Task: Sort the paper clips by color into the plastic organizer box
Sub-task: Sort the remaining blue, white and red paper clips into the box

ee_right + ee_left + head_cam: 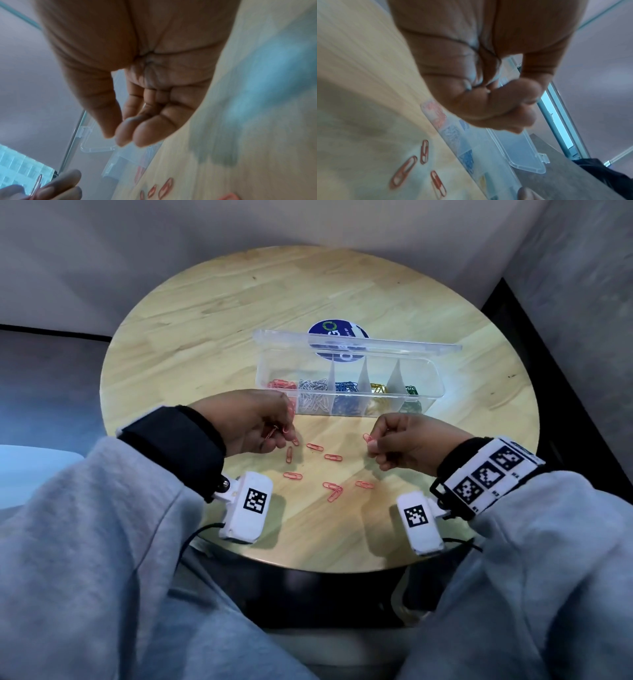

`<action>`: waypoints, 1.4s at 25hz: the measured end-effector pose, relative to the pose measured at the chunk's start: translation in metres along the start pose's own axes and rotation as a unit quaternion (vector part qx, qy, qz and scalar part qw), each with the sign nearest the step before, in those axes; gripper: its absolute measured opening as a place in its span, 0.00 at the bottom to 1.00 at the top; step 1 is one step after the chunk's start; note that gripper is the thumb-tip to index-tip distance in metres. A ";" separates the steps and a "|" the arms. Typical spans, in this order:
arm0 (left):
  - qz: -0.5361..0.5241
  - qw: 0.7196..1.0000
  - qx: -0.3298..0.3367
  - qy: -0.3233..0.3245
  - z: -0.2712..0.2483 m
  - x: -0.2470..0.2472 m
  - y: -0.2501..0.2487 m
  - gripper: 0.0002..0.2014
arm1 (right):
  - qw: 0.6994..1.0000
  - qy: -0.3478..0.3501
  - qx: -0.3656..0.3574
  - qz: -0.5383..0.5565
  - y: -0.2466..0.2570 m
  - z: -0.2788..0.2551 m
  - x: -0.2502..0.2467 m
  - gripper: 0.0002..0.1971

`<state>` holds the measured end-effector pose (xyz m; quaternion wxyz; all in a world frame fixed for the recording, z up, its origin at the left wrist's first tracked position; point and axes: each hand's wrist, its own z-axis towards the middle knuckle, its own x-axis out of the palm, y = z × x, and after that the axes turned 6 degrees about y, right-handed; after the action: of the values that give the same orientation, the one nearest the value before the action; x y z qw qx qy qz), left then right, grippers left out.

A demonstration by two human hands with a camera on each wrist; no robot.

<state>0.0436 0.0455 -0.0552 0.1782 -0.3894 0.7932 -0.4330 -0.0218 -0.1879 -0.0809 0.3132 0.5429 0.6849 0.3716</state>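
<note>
The clear organizer box [265,368] stands mid-table with its lid [411,347] open behind; its compartments hold red, white, blue, yellow and green clips. Several red paper clips [314,447] lie loose on the wood in front of it. My left hand [286,429] hovers by the box's near left corner, fingers curled round a few red clips [272,433]. My right hand [371,445] pinches one red clip [367,437] between thumb and fingers, just above the table to the right of the loose clips. In the left wrist view the curled fingers [488,102] hide the clips they hold.
The round wooden table [205,320] has a blue round sticker [337,328] behind the box. White wrist cameras [248,508] hang over the near edge. A grey wall stands beyond the far edge, and my knees sit under the near one.
</note>
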 end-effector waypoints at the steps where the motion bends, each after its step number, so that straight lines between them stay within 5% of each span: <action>1: -0.040 0.999 0.007 0.018 -0.001 0.000 -0.001 0.13 | 0.999 0.011 -0.007 0.042 0.000 -0.001 0.000 0.10; 8: -0.136 0.988 0.012 0.070 0.001 -0.001 -0.001 0.15 | 0.986 0.037 0.033 0.158 0.000 0.001 0.007 0.14; 13: -0.029 0.999 -0.027 0.012 0.006 0.006 0.000 0.13 | 0.983 0.031 0.078 0.165 -0.002 0.003 0.015 0.15; 16: 0.152 0.986 -0.055 -0.031 0.011 0.011 0.009 0.10 | 0.993 0.014 0.067 -0.091 -0.003 0.003 0.017 0.10; 18: 0.249 0.967 -0.060 -0.002 0.013 0.012 0.016 0.08 | 0.946 0.025 0.052 -0.319 -0.001 0.000 0.020 0.06; 20: 0.295 0.953 -0.062 0.007 0.014 0.012 0.019 0.09 | 0.900 0.040 0.039 -0.432 0.000 -0.001 0.029 0.08; 27: 0.209 0.977 -0.044 0.018 0.012 0.021 0.013 0.10 | 0.818 0.059 0.017 -0.572 -0.004 0.014 0.059 0.13; 35: -0.016 0.998 -0.040 0.044 0.009 0.014 0.006 0.14 | 0.815 0.066 0.039 -0.574 -0.004 0.015 0.062 0.04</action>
<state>0.0377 0.0319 -0.0650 0.1201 -0.3894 0.8108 -0.4202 -0.0251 -0.1254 -0.0940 0.4020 0.0367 0.9054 0.1320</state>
